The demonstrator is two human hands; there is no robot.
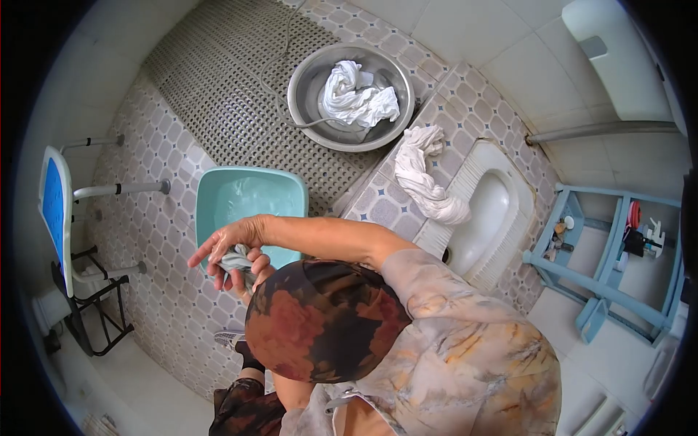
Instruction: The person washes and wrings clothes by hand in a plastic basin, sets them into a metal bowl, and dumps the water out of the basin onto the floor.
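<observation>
A small bunched grey-white cloth [236, 260] is held over the near edge of the turquoise basin [291, 190]. My right hand [231, 243] comes in from above with wet skin. Its index finger points out to the left, while its other fingers curl round the cloth. Beside it, my left hand [258, 267] grips the cloth's other side and is partly hidden by my raised knee [323, 320]. Rippling water shows in the basin.
A steel bowl [297, 109] holds white cloth [356, 94]. A twisted pale cloth [422, 178] lies by the squat toilet [483, 211]. A blue-seated chair [54, 203] is left, a blue shelf [603, 280] right, and a perforated mat [211, 87] covers floor behind the basin.
</observation>
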